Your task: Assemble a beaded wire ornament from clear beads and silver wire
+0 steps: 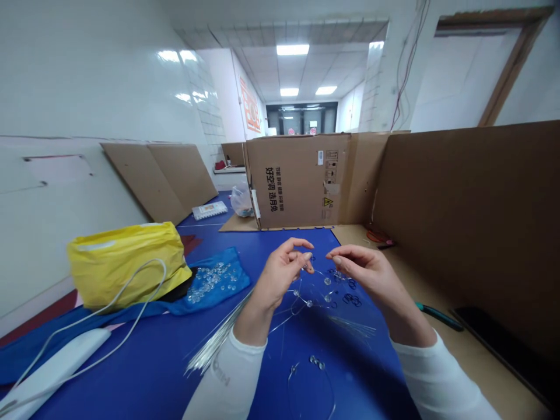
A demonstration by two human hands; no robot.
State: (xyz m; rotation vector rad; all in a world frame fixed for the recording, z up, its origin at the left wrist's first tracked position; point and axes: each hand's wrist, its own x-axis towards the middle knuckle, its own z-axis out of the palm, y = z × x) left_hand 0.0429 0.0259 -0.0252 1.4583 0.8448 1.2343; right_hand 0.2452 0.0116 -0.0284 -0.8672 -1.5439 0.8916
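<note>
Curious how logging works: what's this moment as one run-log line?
left hand: raised, fingers bent | right hand: pinching pose, contents unclear | nearby: clear beads, dark rings | left: yellow bag

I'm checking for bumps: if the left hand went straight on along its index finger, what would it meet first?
Probably the right hand, whose fingertips face the left hand across a gap in the picture; depth is unclear here.
</note>
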